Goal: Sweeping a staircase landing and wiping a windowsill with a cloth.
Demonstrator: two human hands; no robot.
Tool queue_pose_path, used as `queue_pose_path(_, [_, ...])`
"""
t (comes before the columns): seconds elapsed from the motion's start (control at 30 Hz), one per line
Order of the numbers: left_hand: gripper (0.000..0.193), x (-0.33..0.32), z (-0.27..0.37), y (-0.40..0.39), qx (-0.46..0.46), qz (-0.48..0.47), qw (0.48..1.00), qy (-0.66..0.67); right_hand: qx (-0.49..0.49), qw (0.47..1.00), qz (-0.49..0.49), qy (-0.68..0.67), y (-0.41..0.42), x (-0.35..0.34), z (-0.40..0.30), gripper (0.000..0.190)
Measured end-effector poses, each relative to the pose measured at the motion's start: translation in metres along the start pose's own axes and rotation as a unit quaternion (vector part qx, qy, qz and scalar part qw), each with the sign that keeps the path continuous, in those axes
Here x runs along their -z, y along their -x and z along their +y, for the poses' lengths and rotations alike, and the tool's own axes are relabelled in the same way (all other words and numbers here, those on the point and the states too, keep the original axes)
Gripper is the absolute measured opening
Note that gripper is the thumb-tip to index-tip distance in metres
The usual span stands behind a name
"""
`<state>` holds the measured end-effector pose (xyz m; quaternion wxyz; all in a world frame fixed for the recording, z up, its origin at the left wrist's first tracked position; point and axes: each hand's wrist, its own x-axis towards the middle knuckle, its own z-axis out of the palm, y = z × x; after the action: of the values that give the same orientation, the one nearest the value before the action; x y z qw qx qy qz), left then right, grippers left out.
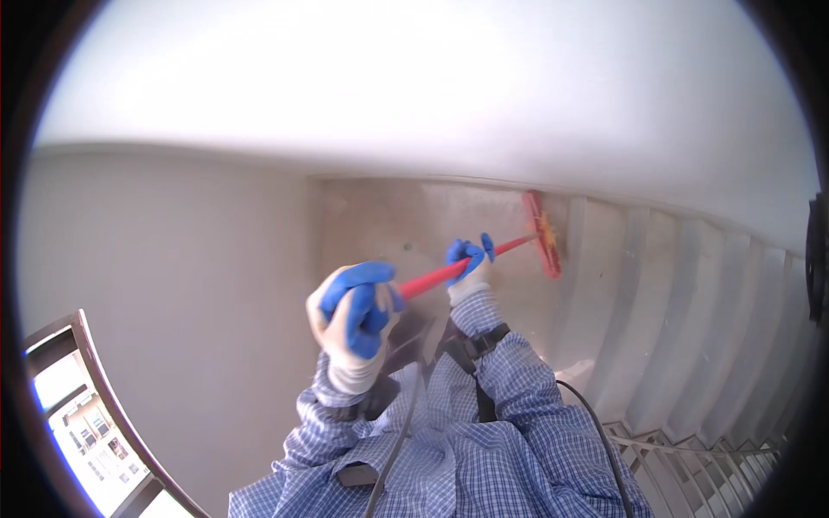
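Observation:
A broom with a red handle point(432, 280) slants across the view in front of me. My left hand point(357, 309), in a white work glove with blue coating, grips the near end of the handle. Farther down, my right hand point(469, 262), gloved the same way, is wrapped around the shaft. The red broom head point(543, 234) rests at the landing floor near the top edge of the stairs. Yellow-orange bristles point(549, 232) show along its right side. Fingers hide the handle's upper end.
Steps point(641, 285) run off to the right, with a metal railing point(686, 450) along their lower side. A white wall point(414, 84) borders the landing floor point(382, 220). Another wall point(168, 272) stands on the left, near a framed window point(90, 401). A dark cable point(599, 434) hangs beside me.

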<state>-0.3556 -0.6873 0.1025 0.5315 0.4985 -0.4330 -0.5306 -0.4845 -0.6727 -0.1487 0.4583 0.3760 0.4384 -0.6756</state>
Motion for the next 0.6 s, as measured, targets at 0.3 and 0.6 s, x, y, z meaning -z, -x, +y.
queue_pose_path(0.3, [0.023, 0.083, -0.015, 0.033, -0.004, 0.25, 0.968, 0.011, -0.126, 0.94, 0.044, 0.313, 0.002, 0.008, 0.142, 0.034])
queue_pose_path(0.6, [0.025, 0.242, 0.033, 0.125, -0.203, 0.348, 0.914, -0.044, -0.231, 0.847, -0.172, 0.447, 0.118, 0.041, 0.345, 0.045])
